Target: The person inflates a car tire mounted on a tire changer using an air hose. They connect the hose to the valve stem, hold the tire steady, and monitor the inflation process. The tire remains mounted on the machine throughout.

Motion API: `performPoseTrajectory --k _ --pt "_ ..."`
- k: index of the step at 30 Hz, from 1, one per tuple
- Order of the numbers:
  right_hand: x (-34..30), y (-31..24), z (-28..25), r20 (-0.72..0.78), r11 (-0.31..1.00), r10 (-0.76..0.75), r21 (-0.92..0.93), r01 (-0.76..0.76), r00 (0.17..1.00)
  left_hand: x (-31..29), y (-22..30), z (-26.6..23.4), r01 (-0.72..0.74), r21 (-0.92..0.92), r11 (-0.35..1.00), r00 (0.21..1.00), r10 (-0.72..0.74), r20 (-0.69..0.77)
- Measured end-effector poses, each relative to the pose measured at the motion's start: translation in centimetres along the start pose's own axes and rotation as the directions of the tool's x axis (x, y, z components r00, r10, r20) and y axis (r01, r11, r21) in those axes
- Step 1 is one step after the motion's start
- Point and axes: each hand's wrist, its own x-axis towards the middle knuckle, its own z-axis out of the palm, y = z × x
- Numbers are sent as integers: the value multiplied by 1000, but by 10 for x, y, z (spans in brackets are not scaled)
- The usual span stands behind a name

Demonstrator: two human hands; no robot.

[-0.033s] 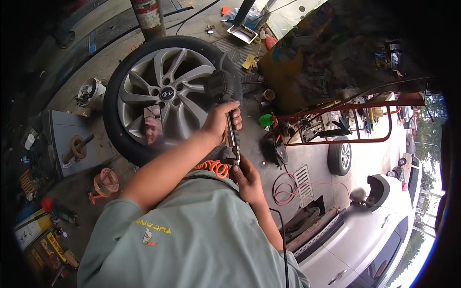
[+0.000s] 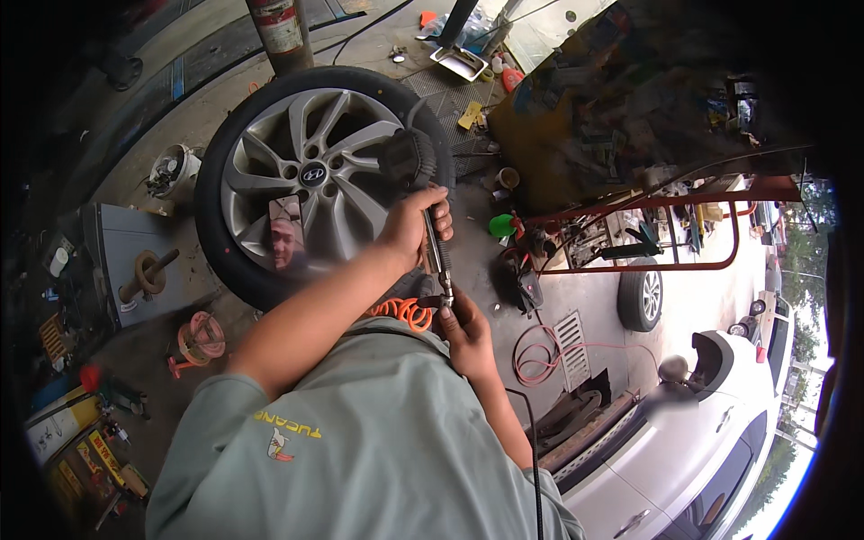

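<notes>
My left hand [image 2: 416,225] is wrapped round the metal handle of a tire inflator gun [image 2: 435,241]. Its black, rubber-covered gauge head [image 2: 408,160] points away from me, over the right side of a wheel. Closer to my body, my right hand [image 2: 468,337] pinches the metal hose fitting [image 2: 447,295] at the handle's near end. An orange coiled hose [image 2: 405,312] hangs beside that fitting, in front of my shirt. The wheel, a tire on a silver alloy rim [image 2: 312,144], lies in front of me with its spoked face up, partly hidden by my left arm.
A grey cabinet-like machine [image 2: 139,243] stands to the left, with a white bucket [image 2: 175,171] beyond it. A red-framed cart [image 2: 648,265] with tools is at right, near another wheel [image 2: 641,297]. A red hose [image 2: 535,355] coils on the floor near a white car [image 2: 666,468].
The view has shifted very slightly. Both hands keep the same grip on the inflator gun and its fitting.
</notes>
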Motion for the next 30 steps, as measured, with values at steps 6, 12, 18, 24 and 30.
performPoseTrajectory --k 6,12,18,24,30 --pt "29 5 -67 110 969 -74 -226 98 991 17 -45 17 -129 41 991 976 134 -170" --pt "52 18 -110 -71 948 -247 -222 226 966 34 -85 44 -312 47 949 888 309 -341" --pt "61 8 -123 -99 954 -263 -174 244 960 30 -89 83 -435 152 887 817 460 -347" --pt "53 -25 -101 -123 991 -137 -26 135 983 13 -70 109 -509 179 842 825 537 -176" --pt "35 -54 -74 -1 984 -177 35 177 984 -27 -44 116 -506 69 860 860 509 -35"
